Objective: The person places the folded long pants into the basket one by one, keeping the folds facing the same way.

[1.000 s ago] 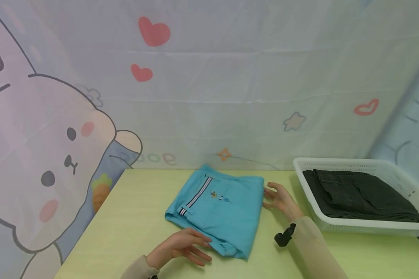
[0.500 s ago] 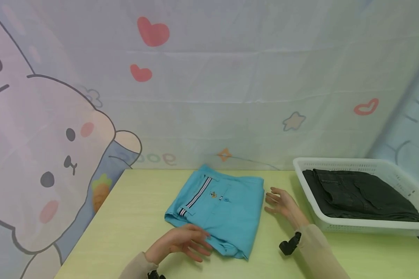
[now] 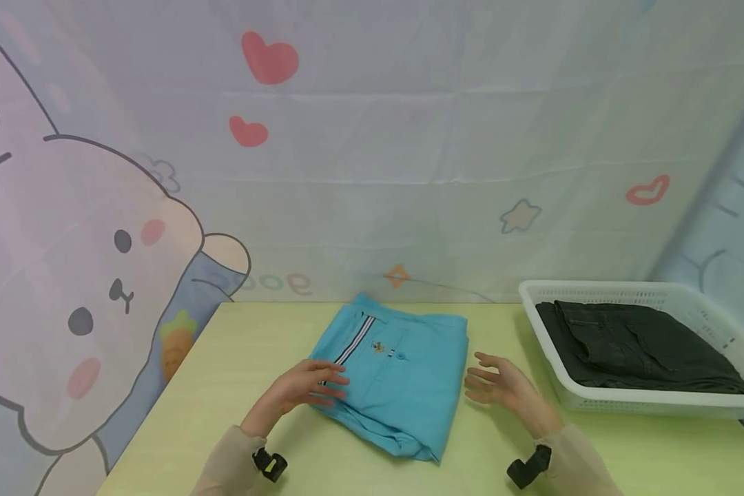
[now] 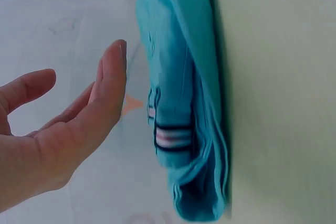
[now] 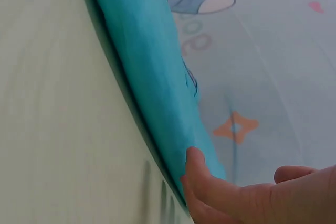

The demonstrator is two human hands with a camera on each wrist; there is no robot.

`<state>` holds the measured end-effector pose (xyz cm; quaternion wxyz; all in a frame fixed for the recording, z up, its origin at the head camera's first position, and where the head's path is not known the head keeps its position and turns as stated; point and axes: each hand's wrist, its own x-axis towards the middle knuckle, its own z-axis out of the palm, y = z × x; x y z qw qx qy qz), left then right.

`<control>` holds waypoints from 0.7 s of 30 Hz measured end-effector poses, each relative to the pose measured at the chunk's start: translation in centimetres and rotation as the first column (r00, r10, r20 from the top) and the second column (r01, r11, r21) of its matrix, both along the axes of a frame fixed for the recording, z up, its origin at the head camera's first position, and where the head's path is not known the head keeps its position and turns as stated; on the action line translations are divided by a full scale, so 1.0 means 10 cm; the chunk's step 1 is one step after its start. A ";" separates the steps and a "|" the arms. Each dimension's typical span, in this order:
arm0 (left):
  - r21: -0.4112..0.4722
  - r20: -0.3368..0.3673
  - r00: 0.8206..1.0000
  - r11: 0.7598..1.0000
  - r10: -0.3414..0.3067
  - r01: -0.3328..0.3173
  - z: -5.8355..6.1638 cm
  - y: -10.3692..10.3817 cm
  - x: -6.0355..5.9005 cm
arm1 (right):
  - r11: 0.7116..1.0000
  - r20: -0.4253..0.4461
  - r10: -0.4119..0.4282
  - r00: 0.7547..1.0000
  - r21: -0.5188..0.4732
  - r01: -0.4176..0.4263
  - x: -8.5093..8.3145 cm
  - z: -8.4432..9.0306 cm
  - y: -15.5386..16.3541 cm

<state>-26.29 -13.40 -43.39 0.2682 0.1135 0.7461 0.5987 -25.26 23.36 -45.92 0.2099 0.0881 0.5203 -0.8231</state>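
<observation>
Folded turquoise trousers (image 3: pixel 409 386) lie on the table, with a striped band along the waist, a small emblem and a button on top. My left hand (image 3: pixel 306 386) hovers over their left edge, fingers loosely extended and holding nothing; the left wrist view shows a gap between the fingers and the trousers (image 4: pixel 178 103). Just off the right edge, my right hand (image 3: pixel 499 382) is held with relaxed fingers, also holding nothing. In the right wrist view its fingertips overlap the side of the trousers (image 5: pixel 152 77).
A white plastic basket (image 3: pixel 651 403) stands at the right of the pale yellow table (image 3: pixel 223 386), with folded black garments (image 3: pixel 638 348) inside. A printed cloth backdrop (image 3: pixel 378 172) hangs along the table's far edge. Each wrist wears a small black camera.
My left hand has moved up and to the left, from the trousers' front edge to above their left side. My right hand has drawn down the right side, toward me. The trousers stay put.
</observation>
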 end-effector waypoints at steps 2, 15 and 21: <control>-0.004 -0.024 0.999 0.999 0.033 -0.033 0.00 -0.06 -0.07 | 1.000 0.002 0.002 1.000 0.026 -0.002 0.06 0.00 -0.03; -0.017 -0.097 0.969 0.974 0.225 -0.228 -0.10 -0.31 -0.37 | 0.991 0.024 0.039 0.999 0.130 -0.042 0.37 -0.03 -0.12; -0.015 -0.122 0.942 0.949 0.312 -0.316 -0.16 -0.37 -0.45 | 0.989 0.046 0.044 0.998 0.137 -0.050 0.48 -0.07 -0.16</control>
